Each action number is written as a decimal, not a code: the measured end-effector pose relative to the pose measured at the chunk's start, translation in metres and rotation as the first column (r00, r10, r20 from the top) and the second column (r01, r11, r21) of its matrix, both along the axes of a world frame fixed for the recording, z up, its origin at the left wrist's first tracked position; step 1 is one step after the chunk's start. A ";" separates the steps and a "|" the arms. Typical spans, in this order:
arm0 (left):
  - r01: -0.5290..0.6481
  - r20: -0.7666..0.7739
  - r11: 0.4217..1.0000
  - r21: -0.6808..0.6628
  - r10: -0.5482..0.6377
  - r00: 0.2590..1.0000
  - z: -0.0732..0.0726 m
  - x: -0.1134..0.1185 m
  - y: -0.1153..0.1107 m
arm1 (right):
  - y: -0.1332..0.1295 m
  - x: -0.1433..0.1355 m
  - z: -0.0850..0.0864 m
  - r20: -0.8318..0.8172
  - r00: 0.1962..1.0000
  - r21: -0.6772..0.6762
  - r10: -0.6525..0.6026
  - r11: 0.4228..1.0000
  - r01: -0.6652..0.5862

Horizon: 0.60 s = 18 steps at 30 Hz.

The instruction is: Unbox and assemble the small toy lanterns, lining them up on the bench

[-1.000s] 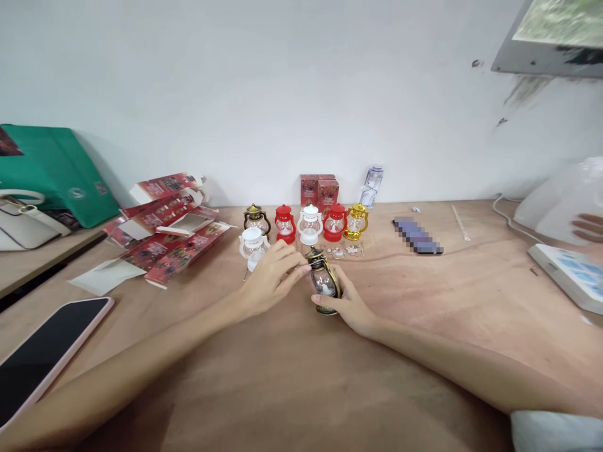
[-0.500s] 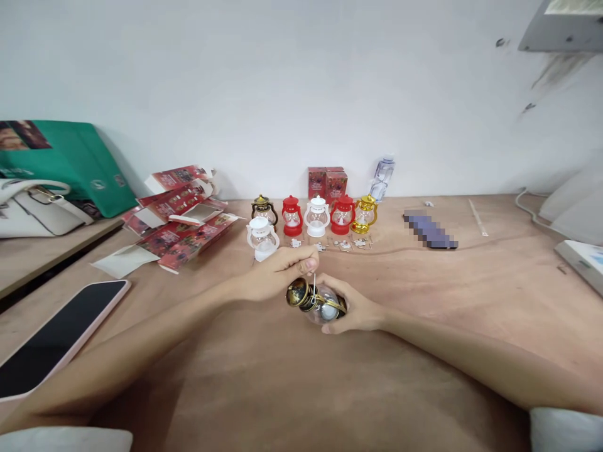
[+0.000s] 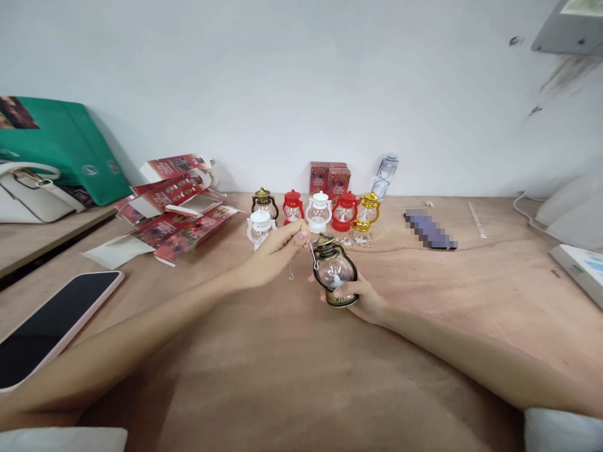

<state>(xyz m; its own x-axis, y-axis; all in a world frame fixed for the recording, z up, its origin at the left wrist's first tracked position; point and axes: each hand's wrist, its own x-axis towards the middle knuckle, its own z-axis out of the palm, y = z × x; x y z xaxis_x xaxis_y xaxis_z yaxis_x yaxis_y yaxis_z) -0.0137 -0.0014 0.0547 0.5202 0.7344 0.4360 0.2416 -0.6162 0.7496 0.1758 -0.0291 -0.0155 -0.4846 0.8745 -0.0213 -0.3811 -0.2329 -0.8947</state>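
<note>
One bronze lantern, axis near upright, top leftward, in right grip; hook seemingly in left grip.

Front white lantern: base hidden behind left hand. Green bag cut off by left edge.

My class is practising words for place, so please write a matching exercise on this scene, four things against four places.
1. nearest lantern
2. dark-screened phone
3. green bag
4. clear bottle

A. behind the white handbag
B. by the wall, right of the red boxes
C. in the right hand
D. flat, beside the left forearm

Pairs: 1-C, 2-D, 3-A, 4-B
</note>
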 end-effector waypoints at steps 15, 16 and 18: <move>0.187 -0.353 0.339 0.922 0.542 0.763 -0.065 -0.004 0.022 | 0.003 -0.005 -0.008 -0.083 0.883 -0.015 -0.461 0.887 0.462; 0.208 -0.350 0.307 0.929 0.542 0.764 -0.070 -0.002 0.020 | 0.003 -0.005 -0.008 -0.089 0.884 -0.002 -0.460 0.887 0.461; 0.201 -0.350 0.313 0.928 0.552 0.757 -0.077 0.002 0.018 | 0.002 -0.005 -0.008 -0.101 0.890 0.034 -0.445 0.892 0.451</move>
<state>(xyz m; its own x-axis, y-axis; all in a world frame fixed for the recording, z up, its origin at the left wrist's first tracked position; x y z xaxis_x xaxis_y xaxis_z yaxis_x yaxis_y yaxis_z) -0.0113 0.0163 -0.0219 0.8122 0.1805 0.5547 0.5257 -0.6386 -0.5620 0.1709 -0.0266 -0.0239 -0.0386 0.9976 0.0580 -0.5111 0.0301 -0.8590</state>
